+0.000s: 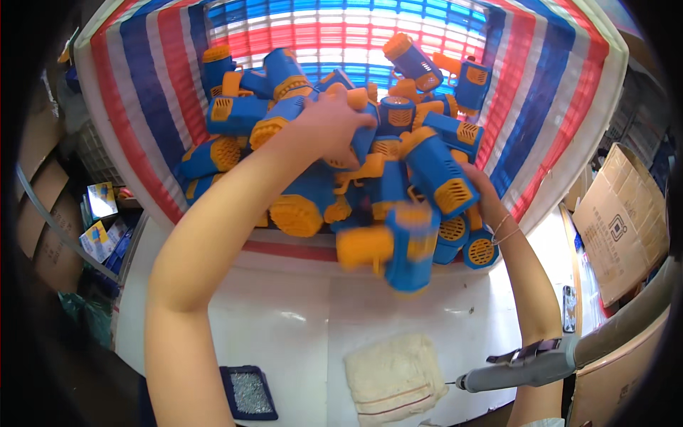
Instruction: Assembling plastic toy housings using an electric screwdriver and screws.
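Note:
A heap of blue-and-orange plastic toy guns [299,206] with round and slotted orange grilles spills from a large striped bag [160,85] lying with its mouth toward me. My left hand [334,128] reaches over the top of the heap, thumb and fingers curled round a blue toy gun [364,136]. At the heap's right side, my right hand [480,188] presses against the toys, its fingers mostly hidden behind a tilted toy gun [441,171]. One toy gun [411,249], smeared by motion, is at the front edge of the heap, apart from both hands.
On the white table [284,292] lie a folded beige cloth [395,377] and a dark tray [272,409] of small metal pieces. A grey power screwdriver [526,370] juts in from the right, across my right forearm. A phone [569,309] and cardboard box [622,224] are at the right.

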Motion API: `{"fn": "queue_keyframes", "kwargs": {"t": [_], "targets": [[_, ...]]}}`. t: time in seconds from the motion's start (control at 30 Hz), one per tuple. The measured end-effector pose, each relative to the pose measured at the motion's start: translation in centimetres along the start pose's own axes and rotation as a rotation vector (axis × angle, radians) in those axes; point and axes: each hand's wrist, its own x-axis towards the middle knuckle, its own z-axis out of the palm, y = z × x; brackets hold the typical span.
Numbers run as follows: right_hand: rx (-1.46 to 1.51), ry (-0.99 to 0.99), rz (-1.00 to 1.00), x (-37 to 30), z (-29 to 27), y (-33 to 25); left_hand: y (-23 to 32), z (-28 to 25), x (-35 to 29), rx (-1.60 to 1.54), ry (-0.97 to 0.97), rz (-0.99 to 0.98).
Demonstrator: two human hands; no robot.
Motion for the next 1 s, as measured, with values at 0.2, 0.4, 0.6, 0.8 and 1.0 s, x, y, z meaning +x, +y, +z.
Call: {"fn": "queue_keyframes", "kwargs": {"t": [0.2, 0.4, 0.6, 0.8, 1.0], "targets": [[-0.479, -0.029, -0.020, 0.2, 6.8, 1.1, -3.8, 5.7, -6.8, -0.031, 0.481, 0.166], [-0.717, -0.088, -0.317, -1.7, 10.2, 2.5, -4.8, 7.7, -8.3, -0.429, 0.849, 0.140], [-0.404, -0.425, 0.019, -5.6, 12.7, 3.6, -5.4, 10.2, -10.7, -0.134, 0.441, 0.058], [0.053, -0.277, 0.293, -10.8, 4.9, 4.0, -1.6, 10.8, -17.4, -0.015, 0.705, 0.192], [-0.576, 0.566, -0.160, -21.6, 3.4, 4.7, 10.2, 10.5, -27.9, -0.283, 0.428, 0.240]]}}
